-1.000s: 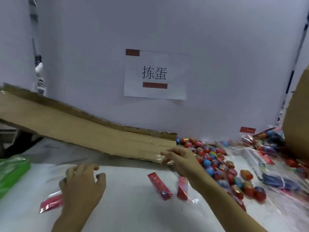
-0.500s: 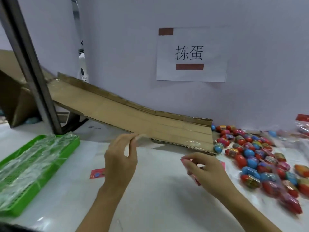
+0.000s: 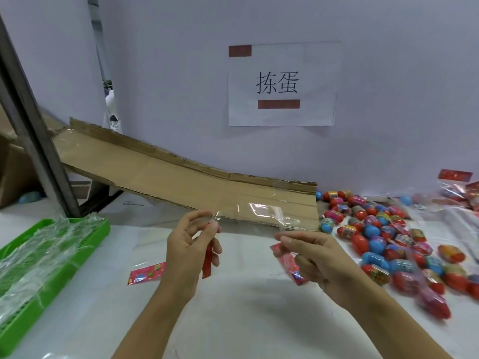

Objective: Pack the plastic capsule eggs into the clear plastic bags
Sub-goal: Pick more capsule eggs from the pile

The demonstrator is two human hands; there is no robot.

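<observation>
Both hands hold a clear plastic bag above the white counter (image 3: 233, 307): the left hand (image 3: 190, 251) pinches one end of the bag (image 3: 261, 212) between thumb and fingertips, and the right hand (image 3: 315, 257) grips the other end by its red header. The capsule eggs (image 3: 383, 237) lie heaped at the right. A cardboard sheet (image 3: 181, 182) slopes behind the hands, a green tray (image 3: 101, 229) sits at the left, and a red card (image 3: 147, 273) lies between.
</observation>
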